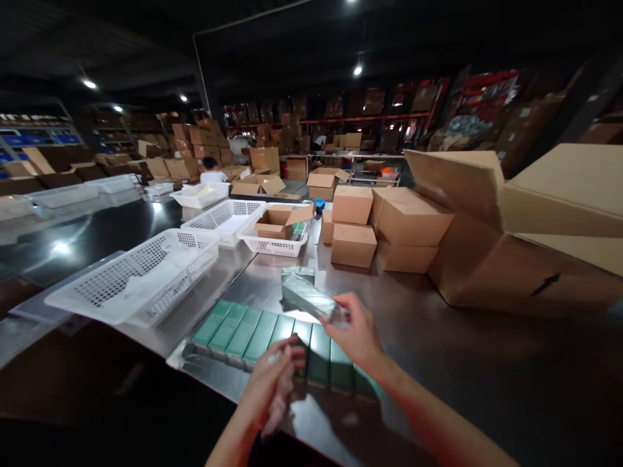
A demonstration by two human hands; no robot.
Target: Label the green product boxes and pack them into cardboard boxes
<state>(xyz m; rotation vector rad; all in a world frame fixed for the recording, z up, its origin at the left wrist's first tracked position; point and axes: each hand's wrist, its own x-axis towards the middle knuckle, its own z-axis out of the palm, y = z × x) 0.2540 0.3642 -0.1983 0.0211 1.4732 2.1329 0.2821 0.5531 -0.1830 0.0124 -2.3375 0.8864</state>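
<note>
My right hand [356,329] is closed on the near end of a pale green pack in shiny clear film [306,295], tilted above the steel table [403,337]. Behind it is another green pack [305,274], partly hidden. A row of green boxes [250,331] lies side by side along the table's front edge. In front of that row, my left hand [273,376] has its fingers curled around what looks like crumpled clear plastic film [280,402]. Some boxes in the row are partly covered by my hands.
White perforated baskets [141,279] stand on the left; one further basket [272,246] holds an open carton [275,222]. Closed brown cartons [353,245] are stacked behind right, beside a large open carton [487,259]. A person [213,172] is in the background.
</note>
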